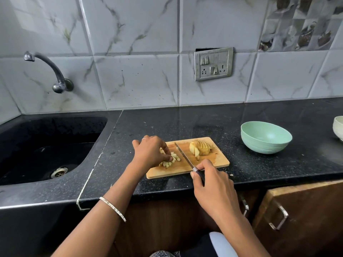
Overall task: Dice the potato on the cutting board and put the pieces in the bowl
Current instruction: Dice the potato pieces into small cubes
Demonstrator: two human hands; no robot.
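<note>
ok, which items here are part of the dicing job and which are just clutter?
Job: cutting board, diced pieces, sliced potato, knife, green bowl, left hand, right hand.
Idle: white bowl, tap, sink, socket panel.

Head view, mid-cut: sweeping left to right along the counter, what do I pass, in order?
Sink → left hand, holding the diced potato pieces → knife → sliced potato → green bowl → white bowl, cut off at the frame edge.
</note>
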